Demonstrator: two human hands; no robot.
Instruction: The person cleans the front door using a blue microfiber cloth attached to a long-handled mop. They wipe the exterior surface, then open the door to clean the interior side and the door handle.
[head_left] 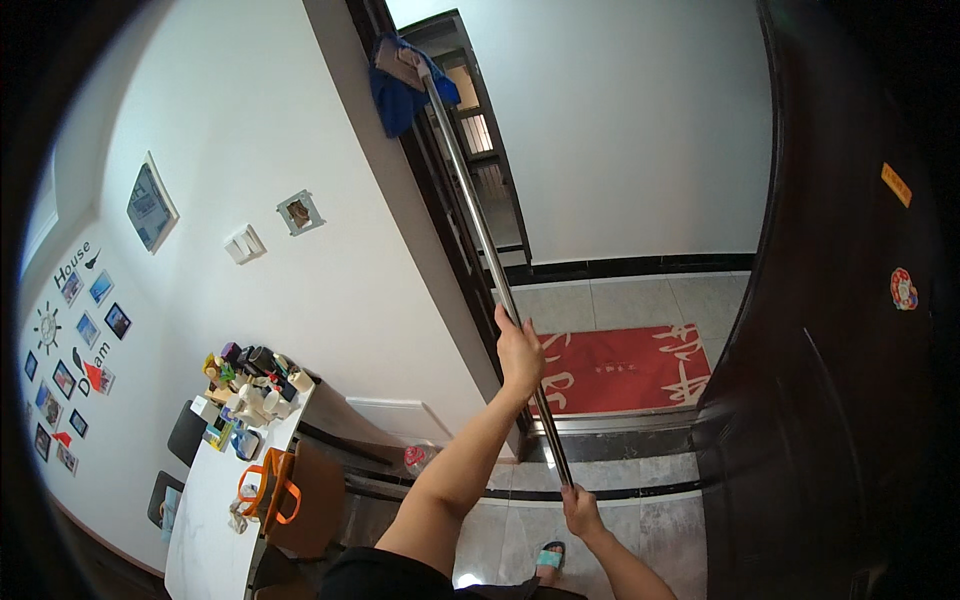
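Observation:
A long metal mop pole (474, 200) slants up and to the left across the doorway. My left hand (520, 357) is wrapped round its middle, while my right hand (580, 512) grips it by the lower end. At the top, the flat mop head (402, 66) with a blue cloth (396, 108) draped on it is up against the dark door frame (372, 22). The cloth hangs down on both sides of the pole.
Beyond the threshold lies a red doormat (625, 370). A dark door (830, 400) stands ajar at the right. To the left, a white table (212, 545) bears bottles and jars (262, 395), beside an orange-handled bag (305, 505). A switch (244, 244) is on the wall.

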